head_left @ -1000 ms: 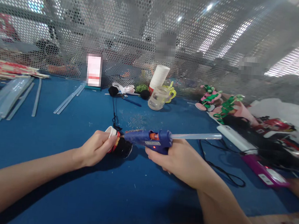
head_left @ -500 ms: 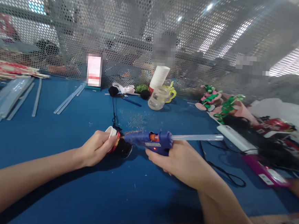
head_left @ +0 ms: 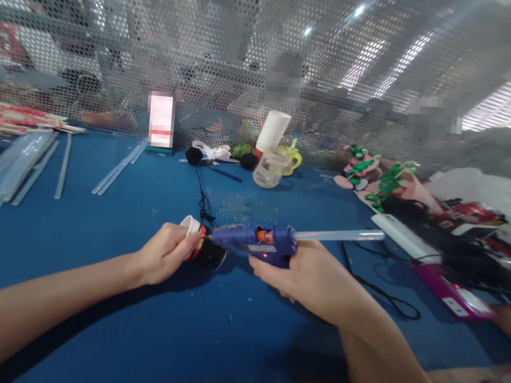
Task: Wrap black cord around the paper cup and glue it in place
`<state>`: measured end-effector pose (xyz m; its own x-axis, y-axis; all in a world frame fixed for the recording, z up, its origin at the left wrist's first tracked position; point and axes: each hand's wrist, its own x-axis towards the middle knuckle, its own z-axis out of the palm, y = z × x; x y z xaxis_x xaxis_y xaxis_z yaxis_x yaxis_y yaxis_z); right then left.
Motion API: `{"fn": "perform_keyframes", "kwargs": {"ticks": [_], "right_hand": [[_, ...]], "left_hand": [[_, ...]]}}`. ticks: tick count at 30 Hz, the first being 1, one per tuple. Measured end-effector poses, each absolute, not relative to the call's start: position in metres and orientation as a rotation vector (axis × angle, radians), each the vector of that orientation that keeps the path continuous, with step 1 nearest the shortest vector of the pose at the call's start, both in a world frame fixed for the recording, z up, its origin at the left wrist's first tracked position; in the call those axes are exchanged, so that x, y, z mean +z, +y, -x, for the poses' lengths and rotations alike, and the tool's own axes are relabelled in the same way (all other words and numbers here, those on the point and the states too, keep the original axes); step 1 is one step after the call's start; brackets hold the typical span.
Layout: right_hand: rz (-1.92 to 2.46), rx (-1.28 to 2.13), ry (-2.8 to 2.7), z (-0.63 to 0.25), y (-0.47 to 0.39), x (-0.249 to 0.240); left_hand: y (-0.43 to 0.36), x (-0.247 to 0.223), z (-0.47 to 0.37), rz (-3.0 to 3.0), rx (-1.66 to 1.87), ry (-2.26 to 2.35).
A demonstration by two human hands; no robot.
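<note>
My left hand (head_left: 167,252) is closed around a paper cup (head_left: 210,255) lying tilted, its white end toward my fingers and its side wrapped in black with a red and yellow band. In my right hand (head_left: 310,278) is a blue hot glue gun (head_left: 273,246) with a lit red light. Its nozzle points left and meets the cup beside my left fingertips; whether it touches is hard to tell. A clear glue stick (head_left: 340,236) juts from the gun's back. Black yarn (head_left: 202,196) trails from the cup toward a black ball of yarn (head_left: 194,155).
Spare glue sticks (head_left: 14,161) lie at the left on the blue table (head_left: 108,321). A phone (head_left: 161,120) leans on the perforated screen. Stacked paper cups (head_left: 273,129) and a clear mug (head_left: 269,170) stand mid-back. At right are a purple-white power strip (head_left: 455,293), cords and wrapped craft flowers (head_left: 388,187).
The black yarn between the cup and the ball has shifted slightly to the right. Both hands, the cup and the glue gun stay almost still.
</note>
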<state>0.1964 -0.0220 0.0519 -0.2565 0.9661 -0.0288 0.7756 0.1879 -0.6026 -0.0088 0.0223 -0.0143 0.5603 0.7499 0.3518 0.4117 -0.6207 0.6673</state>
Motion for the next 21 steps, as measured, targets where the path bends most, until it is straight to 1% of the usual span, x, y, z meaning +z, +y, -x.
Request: {"fn": "perform_keyframes", "kwargs": {"ticks": [21], "right_hand": [[1.595,0.795,-2.11,-0.1968,-0.024,0.05]], "left_hand": [[0.0228,-0.0125,0.0084,-2.228,0.846,0.957]]}}
